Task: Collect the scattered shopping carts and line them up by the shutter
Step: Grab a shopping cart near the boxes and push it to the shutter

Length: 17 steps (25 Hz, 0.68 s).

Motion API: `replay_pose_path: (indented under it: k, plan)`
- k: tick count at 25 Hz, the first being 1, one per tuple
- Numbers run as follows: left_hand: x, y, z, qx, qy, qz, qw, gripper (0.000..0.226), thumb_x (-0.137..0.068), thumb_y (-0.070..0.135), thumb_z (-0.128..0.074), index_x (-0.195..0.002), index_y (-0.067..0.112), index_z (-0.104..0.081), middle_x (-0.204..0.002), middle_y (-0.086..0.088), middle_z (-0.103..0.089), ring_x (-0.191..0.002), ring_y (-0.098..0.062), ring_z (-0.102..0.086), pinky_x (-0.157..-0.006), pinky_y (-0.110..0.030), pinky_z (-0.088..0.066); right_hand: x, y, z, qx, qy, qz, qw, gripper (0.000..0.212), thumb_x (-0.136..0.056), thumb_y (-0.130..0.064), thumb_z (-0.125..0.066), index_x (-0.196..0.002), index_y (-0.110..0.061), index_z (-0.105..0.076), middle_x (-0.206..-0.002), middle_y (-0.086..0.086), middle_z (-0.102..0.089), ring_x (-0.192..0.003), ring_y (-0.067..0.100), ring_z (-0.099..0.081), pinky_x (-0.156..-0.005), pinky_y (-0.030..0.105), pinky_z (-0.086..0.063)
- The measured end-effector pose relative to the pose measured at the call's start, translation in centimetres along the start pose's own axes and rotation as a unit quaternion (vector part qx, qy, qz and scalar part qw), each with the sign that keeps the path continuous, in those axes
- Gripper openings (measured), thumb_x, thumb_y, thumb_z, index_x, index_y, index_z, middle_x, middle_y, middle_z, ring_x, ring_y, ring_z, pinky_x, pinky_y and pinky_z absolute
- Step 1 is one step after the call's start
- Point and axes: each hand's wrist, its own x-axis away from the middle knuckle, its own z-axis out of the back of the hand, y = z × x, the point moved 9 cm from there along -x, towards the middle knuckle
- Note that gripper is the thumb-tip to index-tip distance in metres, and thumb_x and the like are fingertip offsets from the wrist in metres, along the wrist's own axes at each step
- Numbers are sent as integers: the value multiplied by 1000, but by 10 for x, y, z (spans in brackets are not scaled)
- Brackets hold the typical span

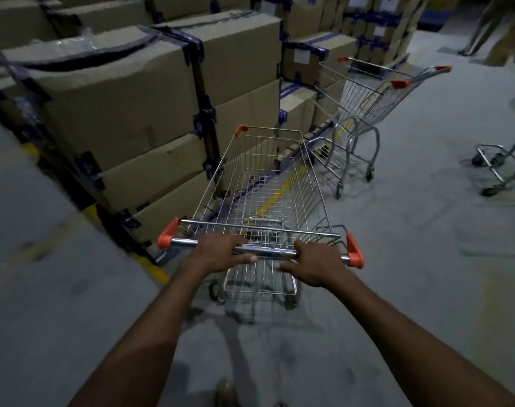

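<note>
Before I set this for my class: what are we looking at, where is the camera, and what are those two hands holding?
There is no machine here: a person wears one wide-angle camera on the head, looking forward and down, so you see their own arms. The left hand and right hand grip the chrome handle bar of an empty wire shopping cart. It stands on a grey floor beside stacked cardboard boxes. A second cart stands ahead by the boxes, and part of a third cart shows at the right edge. No shutter is in view.
</note>
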Motion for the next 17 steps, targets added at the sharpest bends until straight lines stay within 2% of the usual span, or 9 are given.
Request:
replay_pose_path:
  k: [2, 3, 6, 8, 12, 14, 17]
  plan:
    - [23, 12, -7, -46, -7, 9, 999, 67, -76, 87, -53, -111, 31, -66, -107, 2, -72, -101, -23, -67, -79, -34, -45, 22, -1, -4, 20, -10, 14, 1000, 65, -76, -92, -48, -89, -29, -54, -85, -3, -66, -83, 22, -66, -79, 38, -57]
    - [35, 18, -11, -56, -13, 14, 998, 61, -77, 83, -58, -106, 31, -67, -100, 4, -74, -96, -21, -68, -76, -31, -45, 34, -4, -7, 24, -18, 18, 999, 61, -77, -87, -54, -86, -26, -59, -82, -3, -65, -80, 21, -66, -76, 36, -57]
    - [74, 28, -41, -3, -111, 50, 993, 52, -76, 78, -64, -92, 29, -68, -75, 8, -76, -68, -7, -72, -79, -30, -55, 69, -9, -23, 36, -57, 24, 997, 48, -77, -67, -61, -94, -23, -70, -83, -2, -66, -81, 22, -67, -77, 36, -59]
    - [104, 36, -65, 105, -179, 77, 975, 47, -76, 68, -73, -92, 24, -68, -77, 7, -77, -60, -7, -72, -68, -28, -58, 97, -14, -33, 39, -83, 33, 995, 45, -75, -62, -60, -95, -24, -72, -85, -2, -68, -80, 21, -66, -78, 36, -59]
    - [168, 62, -99, 231, -280, 120, 924, 55, -78, 51, -82, -113, 11, -67, -90, -3, -79, -63, -17, -74, -56, -25, -53, 159, -21, -44, 54, -86, 51, 994, 36, -79, -55, -62, -89, -20, -67, -89, 3, -69, -82, 25, -67, -73, 32, -54]
    - [201, 78, -117, 251, -317, 130, 905, 51, -82, 47, -80, -108, 4, -69, -92, -7, -79, -61, -18, -73, -50, -21, -46, 192, -24, -47, 64, -82, 57, 993, 26, -78, -46, -61, -83, -20, -60, -88, 4, -67, -82, 27, -65, -73, 32, -53]
    - [242, 100, -133, 263, -326, 144, 896, 37, -85, 45, -78, -89, 9, -70, -83, -7, -78, -57, -13, -71, -46, -17, -41, 229, -27, -51, 70, -91, 81, 990, 20, -76, -40, -59, -79, -20, -57, -80, 2, -61, -79, 27, -64, -74, 34, -57]
